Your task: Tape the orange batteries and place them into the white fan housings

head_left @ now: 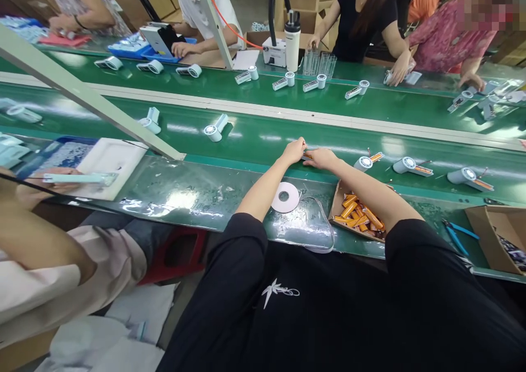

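Over the near edge of the green conveyor belt, my left hand (294,150) is closed, its fingers pinched together and raised. Right beside it, my right hand (322,158) is also closed, fingers pointing left. A small pale piece (306,156) shows between the two hands, mostly covered by the fingers, so its kind is unclear. Below them on the bench lies a flat roll of white tape (293,199), a loose strip trailing from it. Under my right forearm stands a cardboard box (335,196) of orange cylindrical batteries (357,214).
To the right on the belt lie several handheld fan bodies (406,165) with orange batteries and wires. Blue-handled pliers (456,235) and another cardboard box (479,224) are at the right. A slanted metal post (90,98) rises at left. Co-workers sit opposite and at left.
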A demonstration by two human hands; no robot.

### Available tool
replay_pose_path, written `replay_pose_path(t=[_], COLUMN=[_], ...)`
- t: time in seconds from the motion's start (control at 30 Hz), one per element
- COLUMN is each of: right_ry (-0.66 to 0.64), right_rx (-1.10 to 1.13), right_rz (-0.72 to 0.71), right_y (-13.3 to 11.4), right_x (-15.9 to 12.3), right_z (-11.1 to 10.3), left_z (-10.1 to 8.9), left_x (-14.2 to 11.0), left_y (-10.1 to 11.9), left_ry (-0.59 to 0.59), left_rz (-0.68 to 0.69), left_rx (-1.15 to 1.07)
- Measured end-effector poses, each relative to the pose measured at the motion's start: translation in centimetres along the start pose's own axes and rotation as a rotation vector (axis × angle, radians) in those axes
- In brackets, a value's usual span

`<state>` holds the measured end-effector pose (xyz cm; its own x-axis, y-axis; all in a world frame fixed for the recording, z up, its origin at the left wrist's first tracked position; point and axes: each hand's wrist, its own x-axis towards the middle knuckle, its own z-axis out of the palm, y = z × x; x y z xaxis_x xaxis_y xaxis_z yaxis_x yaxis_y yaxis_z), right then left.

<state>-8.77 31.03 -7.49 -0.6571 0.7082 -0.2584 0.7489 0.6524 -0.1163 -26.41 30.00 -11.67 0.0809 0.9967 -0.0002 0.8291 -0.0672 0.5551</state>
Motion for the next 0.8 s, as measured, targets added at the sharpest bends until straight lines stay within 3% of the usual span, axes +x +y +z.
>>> replay_pose_path(t=[0.13, 0.23, 0.33, 0.43, 0.5, 0.57, 0.67, 0.8], right_ry=[-0.044, -0.055, 0.001, 0.199, 0.290, 0.313, 0.328, 0.293], right_rx=[-0.005, 0.032, 0.099, 0.263, 0.423, 0.559, 0.652, 0.596], right_rz=[-0.025, -0.069, -0.116, -0.137, -0.145, -0.153, -0.153, -0.040], right_y=[-0.7, 0.1, 2.0, 3.3, 2.7, 0.8, -3.2, -6.9], right_x=[0.4, -0.1, -3.1, -9.0, -13.4, -17.1, -19.7, -19.7], right_z=[-0.6, -1.4, -2.0, -1.9, -1.3, -0.4, 1.4, 3.2], left_z=[-0.6, -0.9, -0.9, -1.1, -1.4, -1.6, -1.5, -1.9], left_x=[-1.4, -5.1, -12.5, -21.6, -26.7, -29.6, -30.1, -27.8], left_y=[1.8, 2.8, 1.7, -1.4, -3.4, -4.6, -4.9, -3.3], left_ry=[0.061, 0.144, 0.106, -0.004, -0.067, -0.085, -0.048, -0.116], left_rz=[-0.029, -0.030, 0.100, 0.189, 0.159, 0.134, 0.146, 0.173], left_rx=[-0.012, -0.003, 0.007, 0.105, 0.179, 0.229, 0.262, 0.271])
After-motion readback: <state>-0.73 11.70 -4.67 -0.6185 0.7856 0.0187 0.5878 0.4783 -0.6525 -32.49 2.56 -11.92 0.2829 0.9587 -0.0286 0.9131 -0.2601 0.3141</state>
